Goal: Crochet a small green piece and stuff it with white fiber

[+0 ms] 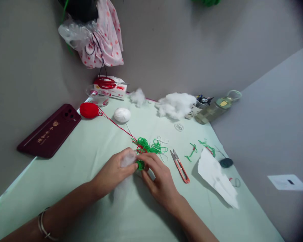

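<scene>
Over the middle of the table, my left hand (110, 174) closes round a tuft of white stuffing (128, 159), its thumb tip against a small green piece (140, 164) that looks crocheted. The fingers of my right hand (160, 179) pinch that green piece from the other side; they partly cover it. Just beyond the hands lies a tangle of green yarn (150, 146) mixed with red and white strands. To the right of my right hand, thread snips (181, 168) with orange handles rest on the cloth.
A red yarn ball (89, 110), a white yarn ball (122, 115) and a dark red phone (52, 131) are at left. Stuffing (176, 105), a bottle (213, 109) and a pen cup (194, 109) stand behind. White paper (217, 178) and green scraps (192, 152) lie right.
</scene>
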`<state>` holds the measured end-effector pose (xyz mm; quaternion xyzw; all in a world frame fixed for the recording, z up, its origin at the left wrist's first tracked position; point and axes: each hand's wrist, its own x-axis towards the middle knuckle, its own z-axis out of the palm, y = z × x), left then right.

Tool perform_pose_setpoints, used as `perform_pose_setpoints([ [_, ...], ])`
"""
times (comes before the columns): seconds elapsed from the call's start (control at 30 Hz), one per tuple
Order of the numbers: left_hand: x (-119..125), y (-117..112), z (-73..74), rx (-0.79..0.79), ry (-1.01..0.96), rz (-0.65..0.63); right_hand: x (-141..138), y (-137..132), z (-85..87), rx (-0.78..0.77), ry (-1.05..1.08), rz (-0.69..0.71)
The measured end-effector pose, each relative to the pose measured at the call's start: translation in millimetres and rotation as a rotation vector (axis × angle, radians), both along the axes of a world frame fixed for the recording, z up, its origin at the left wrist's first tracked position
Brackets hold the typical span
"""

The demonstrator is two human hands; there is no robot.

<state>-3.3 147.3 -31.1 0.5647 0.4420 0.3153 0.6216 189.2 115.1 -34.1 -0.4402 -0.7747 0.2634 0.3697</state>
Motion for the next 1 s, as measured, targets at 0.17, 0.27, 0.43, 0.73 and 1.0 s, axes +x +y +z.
perform_pose_setpoints([
  [0.17,4,-4,-0.1,-0.014,-0.018,0.108,-2,2,-0.5,-0.399,0.014,0.018],
  [0.27,1,-3,1.5,0.011,0.014,0.217,2,6,6.5,-0.382,-0.069,0.043],
  [0.43,-2,2,1.4,-0.013,0.093,0.294,11,5,24.3,0.072,-0.133,-0.055],
  [0.73,7,-5,-5.2,0.035,0.111,0.223,3,-4,29.3,-0.535,0.63,-0.083],
  [1.0,9,-11,-9.9,0.064,-0.025,0.22,-5,2,11.4,-0.311,-0.012,-0.106],
])
